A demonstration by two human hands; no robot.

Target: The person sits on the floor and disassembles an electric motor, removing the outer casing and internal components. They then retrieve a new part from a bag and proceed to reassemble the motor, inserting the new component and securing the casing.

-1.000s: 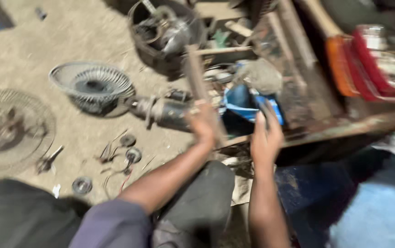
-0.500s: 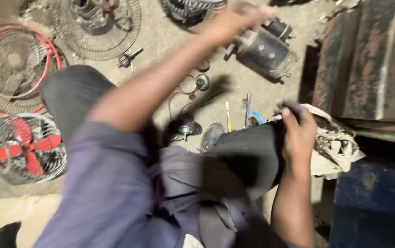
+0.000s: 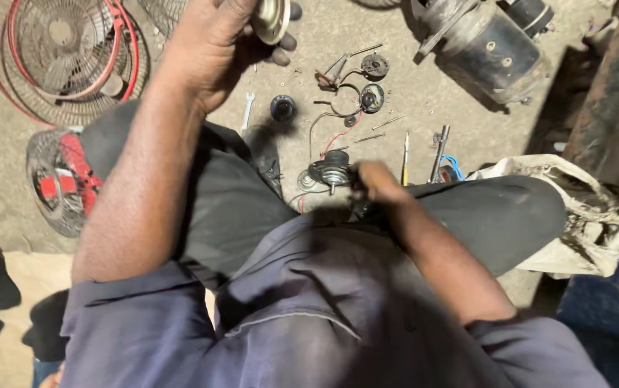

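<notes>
Left hand (image 3: 212, 43) up high, fingers curled round a metal disc (image 3: 270, 18); right hand (image 3: 378, 183) closed at a small motor part (image 3: 332, 172) on the floor, grip hard to tell

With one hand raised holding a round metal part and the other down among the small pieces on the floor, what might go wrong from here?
1. The left hand holds the round metal disc high above the sandy concrete floor; if the grip slips, it may fall and dent.
2. The right hand reaches beside the small round motor part; loose thin metal screws nearby could be knocked away and lost in the dust.
</notes>
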